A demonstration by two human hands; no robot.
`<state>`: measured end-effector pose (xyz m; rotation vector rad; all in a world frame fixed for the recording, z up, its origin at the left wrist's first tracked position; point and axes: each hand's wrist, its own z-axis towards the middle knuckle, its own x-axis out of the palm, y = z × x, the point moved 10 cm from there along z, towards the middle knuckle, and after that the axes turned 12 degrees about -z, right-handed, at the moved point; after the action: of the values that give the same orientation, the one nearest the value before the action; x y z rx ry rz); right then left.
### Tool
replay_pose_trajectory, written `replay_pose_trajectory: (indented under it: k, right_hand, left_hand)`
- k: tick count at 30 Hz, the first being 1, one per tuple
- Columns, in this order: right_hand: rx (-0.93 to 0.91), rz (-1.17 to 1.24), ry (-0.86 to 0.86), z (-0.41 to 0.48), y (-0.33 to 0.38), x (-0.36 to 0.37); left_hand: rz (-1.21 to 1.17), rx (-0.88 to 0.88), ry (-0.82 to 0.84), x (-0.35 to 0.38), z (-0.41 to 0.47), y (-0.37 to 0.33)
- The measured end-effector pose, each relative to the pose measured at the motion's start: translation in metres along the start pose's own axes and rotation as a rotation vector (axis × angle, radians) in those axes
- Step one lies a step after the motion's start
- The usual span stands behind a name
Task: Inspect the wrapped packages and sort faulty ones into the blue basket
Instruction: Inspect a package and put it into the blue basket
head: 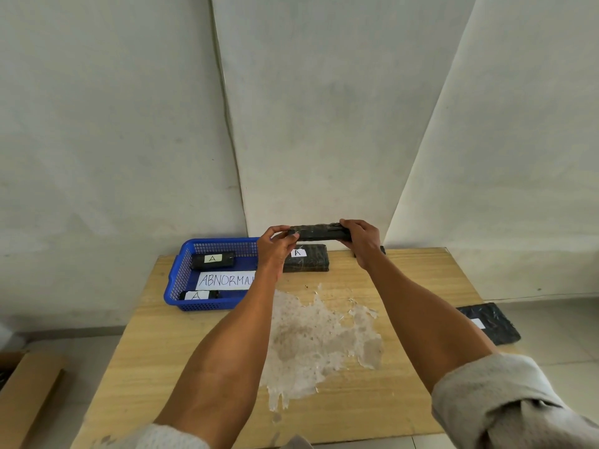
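Over the table (405, 286), fingers (278, 229) of left hand (275, 251) and right hand (363, 238) clamped on a black package (319, 233), both ends hidden.

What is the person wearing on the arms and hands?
The left hand and right hand are bare: no gloves, and no rings or watch visible. The left sleeve and right sleeve, both light grey fabric, are pushed up, leaving the forearms uncovered.

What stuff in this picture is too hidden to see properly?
Head view only.
Held package: edge-on, ends covered by left hand and right hand; faults unreadable.
Sign in basket: last letter behind left arm.
Dark thing: mostly behind right arm.
Far-right package: label partly behind that arm.
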<state>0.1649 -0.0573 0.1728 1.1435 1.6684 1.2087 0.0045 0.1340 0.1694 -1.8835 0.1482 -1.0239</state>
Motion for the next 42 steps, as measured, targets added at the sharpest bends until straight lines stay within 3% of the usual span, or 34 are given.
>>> replay_pose_trajectory:
  k: [11,20,29,37,42]
  right_hand:
    - [-0.047,0.057,0.088,0.0,0.002,0.012]
    - [-0.049,-0.088,0.0,0.006,-0.001,0.01]
    - [-0.089,-0.003,0.302,-0.019,0.003,0.031]
    - [-0.097,-0.045,0.233,-0.016,0.002,0.021]
    - [-0.068,-0.095,0.183,-0.014,-0.001,0.008]
  left_hand:
    - [0.025,0.034,-0.011,-0.009,0.003,-0.006]
    - [0.129,0.068,0.001,-0.013,0.001,-0.009]
    - [0.053,0.016,-0.216,-0.03,0.004,-0.012]
    - [0.068,0.045,-0.185,-0.019,0.005,-0.016]
    - [0.092,-0.069,-0.153,-0.016,0.009,-0.003]
